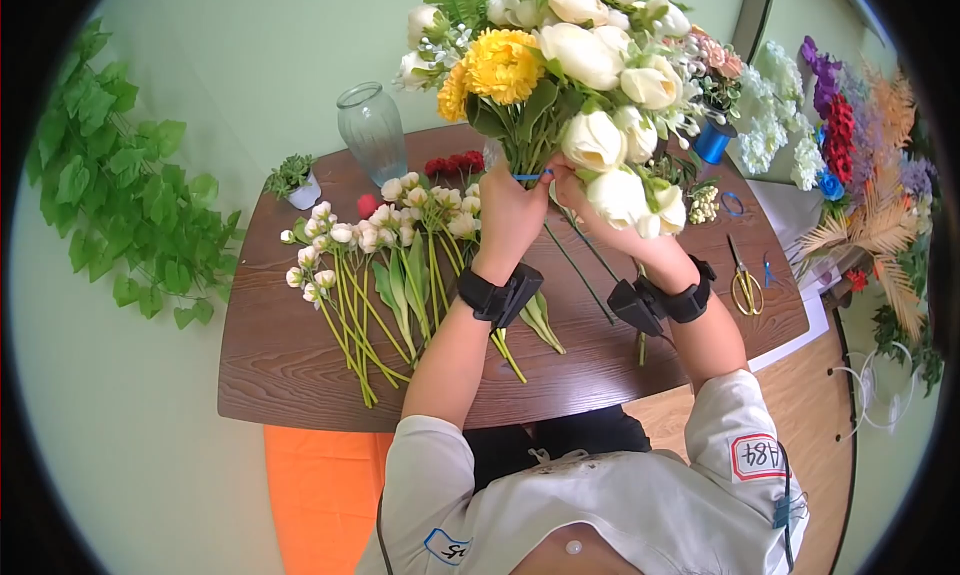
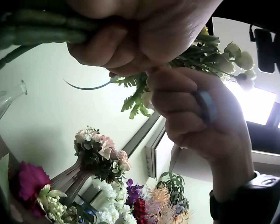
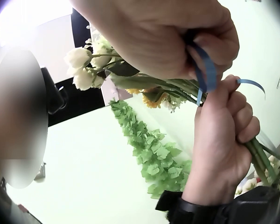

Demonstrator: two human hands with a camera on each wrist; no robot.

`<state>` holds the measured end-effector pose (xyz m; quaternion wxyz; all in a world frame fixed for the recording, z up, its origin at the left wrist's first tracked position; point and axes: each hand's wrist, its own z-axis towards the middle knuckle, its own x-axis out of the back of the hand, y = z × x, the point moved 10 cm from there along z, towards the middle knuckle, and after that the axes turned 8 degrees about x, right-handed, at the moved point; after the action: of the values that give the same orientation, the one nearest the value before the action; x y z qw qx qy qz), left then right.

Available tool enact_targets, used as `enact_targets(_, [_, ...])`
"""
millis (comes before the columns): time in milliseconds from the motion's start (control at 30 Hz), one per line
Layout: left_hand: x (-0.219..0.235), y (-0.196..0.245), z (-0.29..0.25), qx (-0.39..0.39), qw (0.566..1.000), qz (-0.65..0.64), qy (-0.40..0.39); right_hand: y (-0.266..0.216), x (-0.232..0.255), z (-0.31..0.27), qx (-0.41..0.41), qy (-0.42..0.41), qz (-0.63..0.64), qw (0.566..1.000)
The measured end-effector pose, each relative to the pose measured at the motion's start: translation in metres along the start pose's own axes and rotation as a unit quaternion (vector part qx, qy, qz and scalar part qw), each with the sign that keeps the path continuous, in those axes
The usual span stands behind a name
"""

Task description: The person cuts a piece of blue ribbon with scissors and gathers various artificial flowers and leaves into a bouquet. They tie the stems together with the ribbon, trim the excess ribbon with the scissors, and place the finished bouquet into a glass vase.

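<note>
Bouquet [image 1: 585, 55] of white peony-style blooms and yellow chrysanthemum-like heads: held up above the far half of the table [image 1: 290, 360], blooms reaching past its far edge. Left hand [image 1: 510, 217] curled round the stems [image 3: 260, 161], just below the blue ribbon [image 3: 206, 70]. Right hand [image 1: 576, 199] beside it, fingers closed on the ribbon; a free ribbon end curls loose past the left thumb. Knot, if any: hidden by fingers.

Risks, judged:
- Left grip slackening: stems would probably fan or rotate, since the heads look heavy and the hold is low.
- Uneven pull by the right hand: ribbon could slide along the smooth stems, or the loose end slip out.
- Overtightening: outer stems could bow, tipping blooms sideways.
- Swing toward the left: glass vase [image 1: 371, 133] stands near the far edge, just beside the blooms; a knock could topple it.
- Lowering carelessly: pink-white rosebuds [image 1: 342, 233], lying from mid-table toward the near edge, left half, could be crushed.

Scissors [image 1: 746, 291] near the right edge, ribbon spool [image 1: 713, 141] at the far right corner; reaching for either one-handed would weaken control.
</note>
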<state>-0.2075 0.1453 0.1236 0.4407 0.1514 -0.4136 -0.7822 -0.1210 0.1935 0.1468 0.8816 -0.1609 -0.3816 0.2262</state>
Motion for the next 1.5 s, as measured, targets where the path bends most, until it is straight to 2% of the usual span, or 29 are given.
enact_targets(67, [0.004,0.007,-0.001,-0.011,1.000,-0.020,0.019,-0.009,0.008,0.000,0.025,0.035,0.084,0.996])
enact_targets(133, [0.009,0.010,-0.001,-0.020,0.998,-0.041,0.037,-0.008,-0.002,0.003,-0.084,-0.005,0.415,0.906])
enact_targets(167, [0.006,0.008,-0.001,-0.021,1.000,-0.010,0.017,-0.016,0.008,0.004,-0.095,0.070,0.386,0.915])
enact_targets(200, [0.002,0.007,0.000,-0.022,1.000,0.021,-0.004,-0.023,0.002,0.003,-0.095,0.070,0.386,0.915])
enact_targets(267, [-0.003,0.000,0.000,-0.005,0.999,0.039,-0.017,-0.009,0.000,-0.009,-0.179,0.187,0.497,0.828])
enact_targets(300, [-0.002,0.001,-0.001,-0.019,0.998,0.055,-0.002,0.001,-0.023,0.003,-0.177,0.085,0.594,0.780])
enact_targets(333, [0.000,0.002,-0.003,-0.032,0.997,0.070,0.012,0.011,-0.028,-0.006,-0.176,0.084,0.594,0.780])
enact_targets(400, [0.003,0.003,-0.003,0.017,0.998,0.064,0.001,-0.001,-0.008,-0.007,-0.164,0.188,0.485,0.838])
enact_targets(433, [0.002,0.006,-0.003,0.007,0.999,0.031,-0.009,0.008,-0.009,-0.011,-0.228,0.144,0.360,0.893])
enact_targets(467, [0.002,0.009,-0.003,-0.003,1.000,-0.001,-0.018,-0.004,-0.001,-0.003,-0.186,0.137,0.258,0.938])
enact_targets(500, [-0.005,-0.018,-0.002,0.077,0.994,-0.077,-0.029,-0.010,-0.002,0.001,-0.126,0.116,0.205,0.964])
enact_targets(533, [-0.003,-0.039,-0.006,0.094,0.994,0.057,-0.007,-0.012,-0.006,0.003,-0.066,0.093,0.150,0.982])
enact_targets(600, [-0.006,-0.028,-0.007,0.021,0.993,0.117,-0.017,-0.017,-0.008,0.007,-0.043,0.092,0.138,0.985])
enact_targets(667, [-0.008,-0.014,-0.001,0.008,0.998,0.048,-0.035,-0.010,-0.005,0.003,-0.118,0.118,0.177,0.970])
enact_targets(700, [-0.010,-0.014,-0.001,0.084,0.994,0.034,-0.066,-0.006,-0.007,0.003,-0.123,0.115,0.180,0.969])
enact_targets(733, [-0.013,-0.025,-0.002,0.084,0.994,0.034,-0.066,-0.005,-0.006,0.004,-0.123,0.115,0.180,0.969])
enact_targets(800, [-0.010,-0.036,0.000,0.107,0.992,0.037,-0.048,-0.001,-0.013,0.005,-0.163,0.111,0.301,0.933])
enact_targets(833, [-0.012,-0.055,-0.006,0.190,0.980,-0.009,-0.052,0.003,-0.016,0.002,-0.212,0.112,0.329,0.914])
enact_targets(867, [-0.013,-0.060,-0.005,0.190,0.980,-0.008,-0.051,0.001,-0.015,0.003,-0.212,0.111,0.329,0.914])
enact_targets(933, [-0.014,-0.068,-0.001,0.159,0.987,0.000,-0.033,0.012,-0.022,-0.004,-0.287,0.133,0.417,0.852])
enact_targets(967, [-0.006,-0.041,0.000,0.079,0.997,0.020,-0.002,0.019,-0.027,-0.001,-0.279,0.144,0.491,0.813])
enact_targets(1000, [-0.004,-0.032,0.001,0.080,0.997,0.020,-0.002,0.020,-0.025,0.001,-0.280,0.143,0.491,0.813])
enact_targets(1067, [-0.005,-0.026,0.001,0.113,0.993,0.022,-0.020,0.020,-0.032,-0.001,-0.324,0.185,0.627,0.684])
enact_targets(1100, [-0.005,-0.036,-0.001,0.174,0.983,-0.048,-0.017,0.029,-0.034,-0.010,-0.349,0.231,0.614,0.669])
enact_targets(1133, [-0.005,-0.034,-0.001,0.174,0.983,-0.047,-0.016,0.028,-0.037,-0.012,-0.350,0.230,0.615,0.669])
enact_targets(1200, [0.002,-0.006,0.002,0.048,0.995,-0.085,0.010,0.018,-0.022,-0.003,-0.262,0.198,0.482,0.812])
enact_targets(1267, [-0.004,-0.046,0.003,0.158,0.986,-0.057,-0.021,0.014,-0.027,-0.002,-0.231,0.154,0.411,0.868])
enact_targets(1333, [-0.001,-0.030,0.005,0.088,0.994,-0.069,-0.008,0.010,-0.030,-0.001,-0.206,0.111,0.388,0.892])
enact_targets(1500, [-0.003,-0.043,0.001,0.112,0.994,-0.002,-0.012,-0.002,-0.021,0.004,-0.144,0.111,0.299,0.937])
